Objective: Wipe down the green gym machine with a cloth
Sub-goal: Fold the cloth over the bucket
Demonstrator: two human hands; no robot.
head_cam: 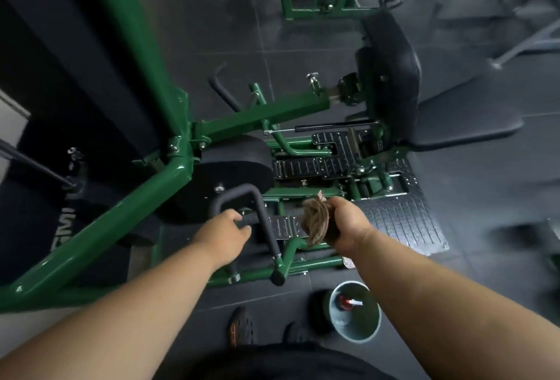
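Right hand (345, 222) fingers hidden behind the cloth (315, 222); bucket (354, 313) contents blurred; machine frame (121, 55) cut off top-left

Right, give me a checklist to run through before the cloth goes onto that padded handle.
1. Cloth in hand: ok. The right hand grips the bunched brown cloth.
2. Cloth on the machine: not ok. It is held above the frame, not visibly touching any part.
3. Handle steadied: ok. The left hand is curled on the black padded handle.
4. Cloth damp or dry: cannot tell.
5. Bucket within reach: ok, probably. The grey bucket stands on the floor by the feet, under the right arm.
6. Footing: ok. One shoe is flat on the dark floor, apart from the bucket.
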